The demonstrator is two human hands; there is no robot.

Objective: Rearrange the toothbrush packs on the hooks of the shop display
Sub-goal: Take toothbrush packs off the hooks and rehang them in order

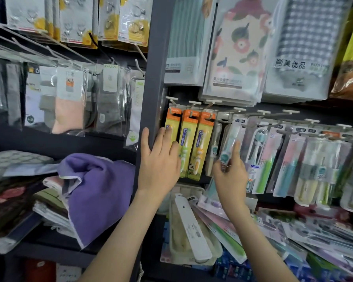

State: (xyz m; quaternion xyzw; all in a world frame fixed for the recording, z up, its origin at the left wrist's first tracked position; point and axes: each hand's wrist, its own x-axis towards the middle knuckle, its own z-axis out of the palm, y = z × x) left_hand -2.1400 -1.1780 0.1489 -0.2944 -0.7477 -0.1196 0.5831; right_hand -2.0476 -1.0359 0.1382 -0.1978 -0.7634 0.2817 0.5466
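Observation:
Three orange-and-yellow children's toothbrush packs (189, 143) hang side by side on white hooks (194, 103) right of a dark upright post (151, 78). My left hand (159, 161) lies flat with straight fingers on the leftmost of these packs, its thumb on the post. My right hand (230, 176) pinches the lower part of a clear pack with a pale blue toothbrush (231, 143), which hangs by its top at a hook. Further right hang more toothbrush packs (283, 159) in pink, green and teal.
Below the hooks a shelf holds a heap of loose toothbrush packs (263, 231) and a white case (192, 226). Towels in bags (238, 47) hang above. Left of the post are sock packs (69, 98) and a purple cloth (98, 190).

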